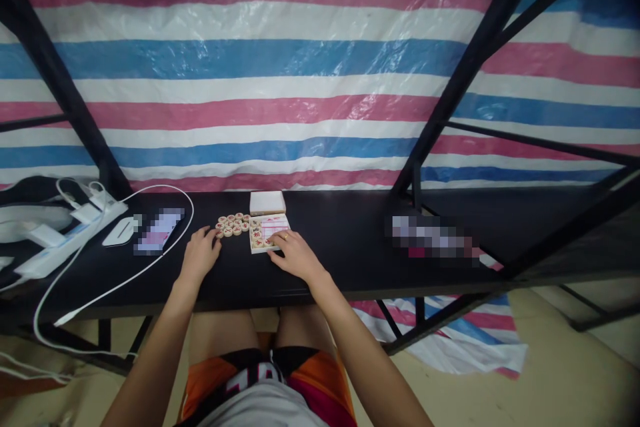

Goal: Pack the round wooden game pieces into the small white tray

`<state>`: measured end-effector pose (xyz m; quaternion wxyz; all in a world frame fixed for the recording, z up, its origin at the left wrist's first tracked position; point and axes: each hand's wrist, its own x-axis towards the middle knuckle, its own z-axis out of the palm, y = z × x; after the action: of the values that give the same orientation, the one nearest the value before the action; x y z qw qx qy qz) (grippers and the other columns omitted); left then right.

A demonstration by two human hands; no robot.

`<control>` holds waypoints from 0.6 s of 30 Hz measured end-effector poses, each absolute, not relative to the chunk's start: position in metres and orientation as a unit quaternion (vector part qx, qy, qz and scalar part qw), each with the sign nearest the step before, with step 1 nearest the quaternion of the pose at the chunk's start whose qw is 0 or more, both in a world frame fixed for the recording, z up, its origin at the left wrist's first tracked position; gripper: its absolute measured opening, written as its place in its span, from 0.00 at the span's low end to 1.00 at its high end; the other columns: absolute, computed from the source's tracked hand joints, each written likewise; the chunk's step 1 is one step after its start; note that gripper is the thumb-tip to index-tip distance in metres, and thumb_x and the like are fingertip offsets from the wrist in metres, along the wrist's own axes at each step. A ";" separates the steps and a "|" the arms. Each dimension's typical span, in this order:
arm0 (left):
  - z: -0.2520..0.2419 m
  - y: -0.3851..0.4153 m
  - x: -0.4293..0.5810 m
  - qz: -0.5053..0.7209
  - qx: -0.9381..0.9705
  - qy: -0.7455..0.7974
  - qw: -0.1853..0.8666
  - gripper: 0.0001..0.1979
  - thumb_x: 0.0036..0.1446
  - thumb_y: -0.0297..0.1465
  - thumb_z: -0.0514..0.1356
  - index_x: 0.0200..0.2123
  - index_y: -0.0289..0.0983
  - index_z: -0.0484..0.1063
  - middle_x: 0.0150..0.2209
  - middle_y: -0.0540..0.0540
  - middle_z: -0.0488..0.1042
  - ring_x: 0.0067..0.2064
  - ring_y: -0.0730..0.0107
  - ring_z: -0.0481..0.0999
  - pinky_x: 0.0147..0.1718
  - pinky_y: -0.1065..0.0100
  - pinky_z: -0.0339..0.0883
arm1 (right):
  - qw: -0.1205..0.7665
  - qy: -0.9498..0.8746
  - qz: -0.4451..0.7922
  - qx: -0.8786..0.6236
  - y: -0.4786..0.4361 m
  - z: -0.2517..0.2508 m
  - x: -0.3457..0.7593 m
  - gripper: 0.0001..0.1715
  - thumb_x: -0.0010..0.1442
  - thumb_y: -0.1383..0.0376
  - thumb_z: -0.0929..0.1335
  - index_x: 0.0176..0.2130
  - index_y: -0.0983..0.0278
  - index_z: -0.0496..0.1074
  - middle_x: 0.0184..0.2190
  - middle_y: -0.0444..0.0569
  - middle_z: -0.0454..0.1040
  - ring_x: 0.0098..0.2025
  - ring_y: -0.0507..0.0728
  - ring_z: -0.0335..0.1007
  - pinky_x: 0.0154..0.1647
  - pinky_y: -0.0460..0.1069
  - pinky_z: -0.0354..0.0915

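A white box [251,242] stands on the black table, partly filled with round xiangqi pieces [257,235] marked in red and dark characters. A white sheet with pink lines [275,225] covers part of its inside. My right hand [295,255] reaches over the box's near right corner, thumb and forefinger pinched around a xiangqi piece there; the fingers partly hide it. Left of the box lies a cluster of loose xiangqi pieces [233,223]. My left hand [203,255] rests on the table with fingers apart, its fingertips beside the cluster's left end.
Behind the box sits a white lid [267,202]. To the left are a blurred phone [160,230], a white cable [117,285] and a power strip [75,240]. A blurred object [433,237] lies right. Black metal posts [453,107] frame the table before a striped sheet [275,60].
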<state>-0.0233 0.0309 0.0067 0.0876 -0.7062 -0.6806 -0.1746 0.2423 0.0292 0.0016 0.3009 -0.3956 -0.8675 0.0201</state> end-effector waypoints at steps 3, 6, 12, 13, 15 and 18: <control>0.010 0.028 -0.019 -0.171 -0.699 -0.689 0.081 0.16 0.59 0.33 0.49 0.47 0.37 0.70 0.48 0.38 0.70 0.47 0.54 0.70 0.42 0.59 0.66 | 0.305 -0.869 0.028 -0.390 0.028 0.003 0.242 0.13 0.60 0.63 0.64 0.44 0.63 0.71 0.42 0.52 0.72 0.48 0.59 0.65 0.50 0.54 0.59; 0.013 0.026 -0.018 -0.176 -0.692 -0.694 0.087 0.14 0.59 0.34 0.50 0.43 0.37 0.70 0.43 0.40 0.73 0.43 0.54 0.71 0.39 0.60 0.66 | 0.325 -0.863 0.037 -0.385 0.026 0.005 0.242 0.12 0.60 0.62 0.65 0.44 0.62 0.71 0.44 0.53 0.71 0.49 0.59 0.64 0.50 0.54 0.59; 0.017 0.021 -0.016 -0.199 -0.695 -0.686 0.084 0.10 0.58 0.33 0.52 0.37 0.37 0.71 0.36 0.42 0.75 0.40 0.56 0.73 0.39 0.62 0.65 | 0.409 -0.782 0.058 -0.466 0.029 0.005 0.248 0.14 0.64 0.60 0.60 0.42 0.62 0.71 0.40 0.53 0.71 0.46 0.59 0.63 0.49 0.54 0.59; 0.019 0.019 -0.011 -0.224 -0.694 -0.681 0.066 0.10 0.58 0.34 0.52 0.37 0.37 0.71 0.35 0.43 0.76 0.40 0.57 0.74 0.39 0.62 0.65 | 0.419 -0.769 0.063 -0.479 0.031 0.004 0.249 0.15 0.65 0.61 0.58 0.41 0.62 0.71 0.40 0.53 0.71 0.45 0.59 0.63 0.49 0.54 0.59; 0.025 0.017 0.005 -0.282 -0.704 -0.652 0.009 0.11 0.58 0.36 0.53 0.39 0.39 0.72 0.36 0.44 0.76 0.40 0.60 0.74 0.39 0.65 0.65 | 0.430 -0.756 0.066 -0.489 0.034 0.002 0.251 0.16 0.66 0.61 0.57 0.40 0.62 0.71 0.39 0.53 0.71 0.43 0.59 0.63 0.49 0.53 0.59; 0.037 0.022 0.041 -0.301 -0.779 -0.547 -0.057 0.10 0.57 0.35 0.54 0.38 0.40 0.72 0.39 0.47 0.77 0.41 0.64 0.74 0.41 0.67 0.65 | 0.424 -0.762 0.066 -0.485 0.037 -0.003 0.251 0.17 0.66 0.62 0.56 0.39 0.62 0.71 0.38 0.52 0.70 0.42 0.58 0.63 0.48 0.53 0.59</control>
<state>0.0406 0.0220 0.0370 -0.0569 -0.7791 -0.5471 -0.3008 0.2510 0.0369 -0.0026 0.4240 -0.4846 -0.7623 0.0658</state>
